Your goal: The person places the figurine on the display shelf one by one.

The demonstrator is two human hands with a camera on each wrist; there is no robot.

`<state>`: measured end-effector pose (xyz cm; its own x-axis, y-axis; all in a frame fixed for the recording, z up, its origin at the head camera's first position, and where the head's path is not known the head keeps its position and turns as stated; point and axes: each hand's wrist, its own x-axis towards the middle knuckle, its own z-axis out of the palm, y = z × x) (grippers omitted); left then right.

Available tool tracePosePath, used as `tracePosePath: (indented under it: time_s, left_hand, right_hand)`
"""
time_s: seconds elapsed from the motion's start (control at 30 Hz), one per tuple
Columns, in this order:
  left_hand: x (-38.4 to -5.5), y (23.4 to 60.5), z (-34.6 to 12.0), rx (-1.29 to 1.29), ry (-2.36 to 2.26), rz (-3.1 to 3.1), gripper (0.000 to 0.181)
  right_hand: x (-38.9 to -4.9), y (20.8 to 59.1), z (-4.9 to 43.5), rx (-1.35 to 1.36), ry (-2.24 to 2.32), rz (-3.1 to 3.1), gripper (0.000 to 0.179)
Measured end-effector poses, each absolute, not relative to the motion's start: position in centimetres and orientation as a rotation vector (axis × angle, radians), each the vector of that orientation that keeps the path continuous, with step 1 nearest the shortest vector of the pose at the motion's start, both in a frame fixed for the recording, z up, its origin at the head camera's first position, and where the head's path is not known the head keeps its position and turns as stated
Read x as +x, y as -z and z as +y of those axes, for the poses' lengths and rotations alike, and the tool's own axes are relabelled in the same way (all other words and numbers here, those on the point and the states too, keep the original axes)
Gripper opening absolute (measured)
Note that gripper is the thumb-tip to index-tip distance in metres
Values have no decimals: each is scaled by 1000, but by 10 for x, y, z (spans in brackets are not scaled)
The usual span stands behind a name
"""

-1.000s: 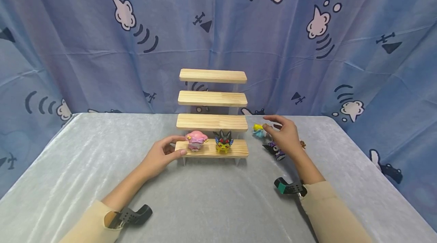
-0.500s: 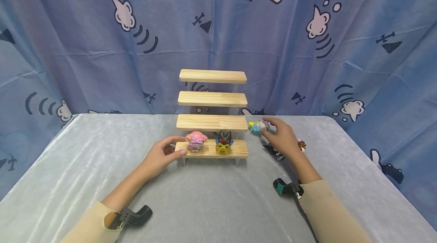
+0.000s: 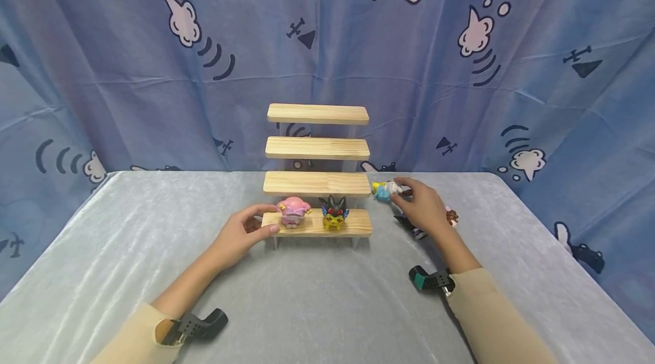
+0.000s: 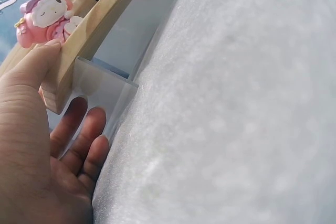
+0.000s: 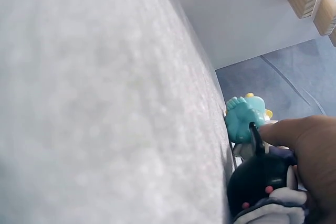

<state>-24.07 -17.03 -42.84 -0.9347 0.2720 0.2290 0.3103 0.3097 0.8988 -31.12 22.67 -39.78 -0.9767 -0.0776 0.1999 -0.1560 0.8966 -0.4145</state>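
My left hand (image 3: 237,236) grips the left end of the wooden tiered display stand (image 3: 317,183). In the left wrist view the thumb lies on the lowest step, and three fingers curl beneath it beside the clear side panel (image 4: 102,80). Beyond the stand's right side, my right hand (image 3: 422,205) pinches a small light-blue, white and yellow figurine (image 3: 382,191) low over the table. Its blue part (image 5: 245,119) shows past the thumb in the right wrist view. A black hooded figurine (image 5: 260,182) lies just below that hand, partly covered by it in the head view.
On the lowest step stand a pink figurine (image 3: 293,211) and a yellow one with a black hood (image 3: 335,213). A brown and white figurine (image 3: 451,216) lies behind the right wrist. A patterned blue curtain (image 3: 327,28) hangs behind the pale cloth-covered table (image 3: 317,307).
My right hand has closed on the blue and white figurine and shifted it slightly left, with its white part now showing. My left hand has stayed on the stand.
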Motion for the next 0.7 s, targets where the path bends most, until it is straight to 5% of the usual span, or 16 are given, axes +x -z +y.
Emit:
tracePosePath:
  time_s: [0.7]
  left_hand:
    - [-241, 429, -170, -556, 1724, -2523, 39]
  right_hand:
    - [-311, 398, 226, 363, -922, -2756, 25]
